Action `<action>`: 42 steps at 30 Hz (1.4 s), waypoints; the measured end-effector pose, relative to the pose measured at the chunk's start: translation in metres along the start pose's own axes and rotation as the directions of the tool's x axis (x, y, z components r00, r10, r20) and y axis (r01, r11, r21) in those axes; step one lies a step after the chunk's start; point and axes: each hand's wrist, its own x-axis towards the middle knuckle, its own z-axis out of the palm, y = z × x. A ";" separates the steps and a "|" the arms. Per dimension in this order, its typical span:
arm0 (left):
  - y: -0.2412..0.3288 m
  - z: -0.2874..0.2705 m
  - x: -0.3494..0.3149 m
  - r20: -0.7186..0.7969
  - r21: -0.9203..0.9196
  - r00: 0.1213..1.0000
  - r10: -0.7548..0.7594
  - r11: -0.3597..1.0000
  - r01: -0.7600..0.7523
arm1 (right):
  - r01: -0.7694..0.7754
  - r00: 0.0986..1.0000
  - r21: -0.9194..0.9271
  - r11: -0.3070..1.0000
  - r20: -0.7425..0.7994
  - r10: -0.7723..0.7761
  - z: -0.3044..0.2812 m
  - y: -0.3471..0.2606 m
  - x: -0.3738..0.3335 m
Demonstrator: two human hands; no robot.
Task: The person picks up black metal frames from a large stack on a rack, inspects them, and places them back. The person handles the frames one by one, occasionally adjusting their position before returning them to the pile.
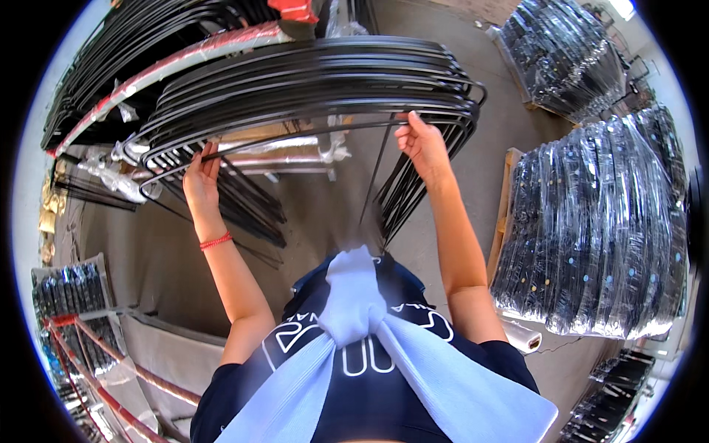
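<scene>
A slim black tube frame (295,134), bent at its corners, hangs across the space in front of me. Near its left end, my left hand (201,183) has its fingers closed round the tube, with a red band on that wrist. Farther right, my right hand (424,148) pinches the same tube between thumb and fingers. Just beyond it hangs a thick row of similar black tube frames (310,77), nested close together. Their legs slant down toward the floor on both sides. Whether the held frame touches the row is hard to tell.
A rack bar (177,70) in red and clear wrapping curves past the row, with more black frames (155,33) behind it. Film-wrapped bundles (591,221) stand on a wooden pallet (507,199) at right. A film roll (522,336) lies beside me; red rails (122,402) are lower left.
</scene>
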 end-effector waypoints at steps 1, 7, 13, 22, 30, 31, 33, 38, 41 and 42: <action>-0.004 0.001 0.003 0.003 -0.039 0.999 -0.036 0.999 0.036 | 0.002 0.999 0.011 1.000 -0.035 -0.002 -0.001 0.000 0.002; -0.033 0.001 0.000 0.115 -0.004 0.993 0.007 1.000 -0.006 | 0.083 0.997 0.167 0.983 -0.022 -0.080 -0.003 0.019 0.015; -0.068 0.048 -0.071 0.166 0.157 0.962 -0.216 0.969 0.190 | -0.028 0.999 0.227 0.974 -0.016 0.032 0.014 0.028 0.002; -0.038 0.092 -0.114 0.340 0.251 0.905 -0.256 0.952 0.175 | 0.049 0.998 -0.012 0.999 0.040 -0.048 0.014 0.002 -0.038; 0.106 0.163 -0.167 0.603 -0.058 0.621 0.501 0.804 -0.592 | 0.699 0.702 -0.179 0.692 0.354 -0.618 0.138 -0.117 -0.128; 0.117 0.171 -0.175 0.605 -0.146 0.510 0.611 0.715 -0.684 | 0.807 0.579 -0.142 0.573 0.379 -0.722 0.148 -0.122 -0.140; 0.139 0.181 -0.190 0.637 -0.215 0.300 0.710 0.537 -0.816 | 0.946 0.276 -0.015 0.324 0.559 -0.782 0.157 -0.139 -0.150; 0.170 0.191 -0.231 0.633 -0.219 -0.001 0.774 0.178 -0.959 | 0.987 -0.073 0.156 0.043 0.668 -0.741 0.160 -0.156 -0.171; 0.167 0.191 -0.241 0.611 -0.176 -0.035 0.791 0.093 -0.980 | 0.948 -0.166 0.296 0.116 0.772 -0.614 0.152 -0.171 -0.166; 0.168 0.191 -0.243 0.603 -0.159 -0.047 0.797 0.062 -0.985 | 0.977 -0.077 0.183 0.108 0.778 -0.624 0.154 -0.171 -0.175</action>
